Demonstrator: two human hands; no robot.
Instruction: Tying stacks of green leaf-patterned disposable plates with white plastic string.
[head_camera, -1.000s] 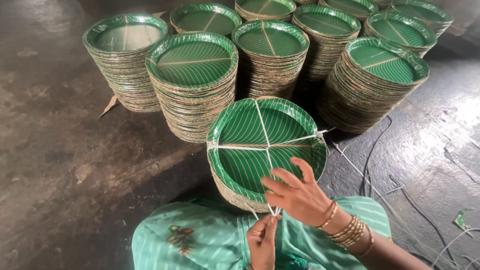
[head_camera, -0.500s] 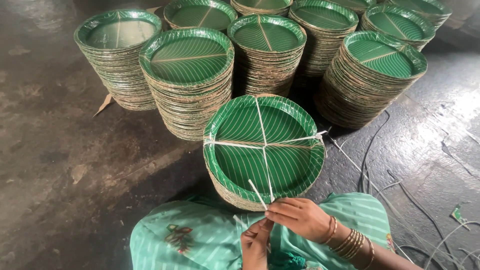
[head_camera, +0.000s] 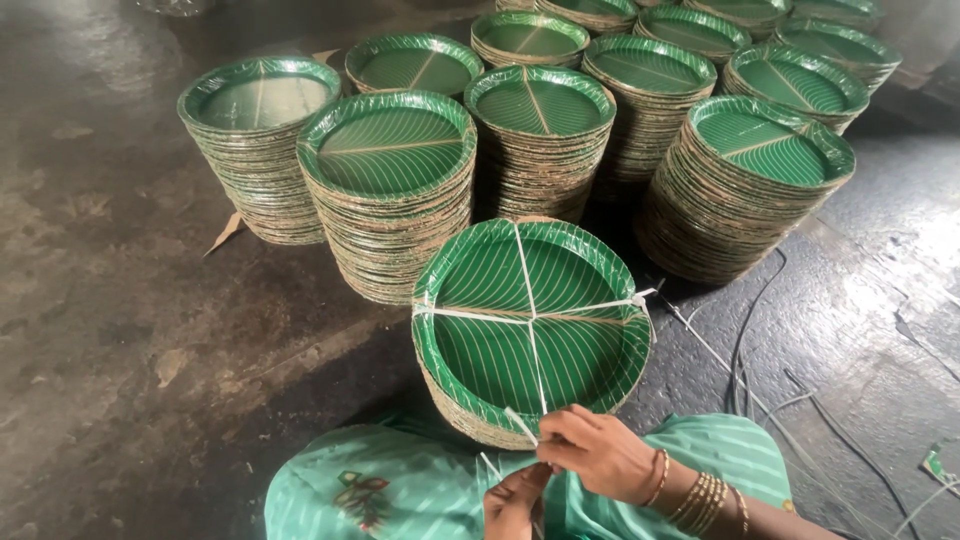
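**Both hands pinch white string at the near rim of a tied plate stack**

The right hand (head_camera: 600, 452) sits at the near edge of the stack (head_camera: 530, 330), its fingers (head_camera: 562, 428) curled and pressed together around the white string (head_camera: 528, 300). Thumb and forefinger pinch the strand just where it drops off the rim. Gold bangles (head_camera: 700, 500) ring the right wrist.

The left hand (head_camera: 512, 500) is just below and to the left of the right fingers, nearly touching them. Its fingers are bent inward and seem to nip a loose end of the same string, though the lower frame edge cuts off much of the hand, so the grip is hard to read for sure.

Away from the fingers, the string runs straight across the top green plate to the far rim. A second strand crosses it at the middle, and a knot or loose tail (head_camera: 640, 297) sticks out at the right rim. The stack stands upright on the dark floor (head_camera: 120, 330), against the person's lap in green striped cloth (head_camera: 390, 490).

Beyond the tied stack, farther from the fingers, stand many untied stacks (head_camera: 390, 190) of the same green plates, packed close in rows. To the right of the hands, thin strands (head_camera: 745, 340) lie loose on the floor. A small scrap (head_camera: 226, 232) lies beside the far left stack.
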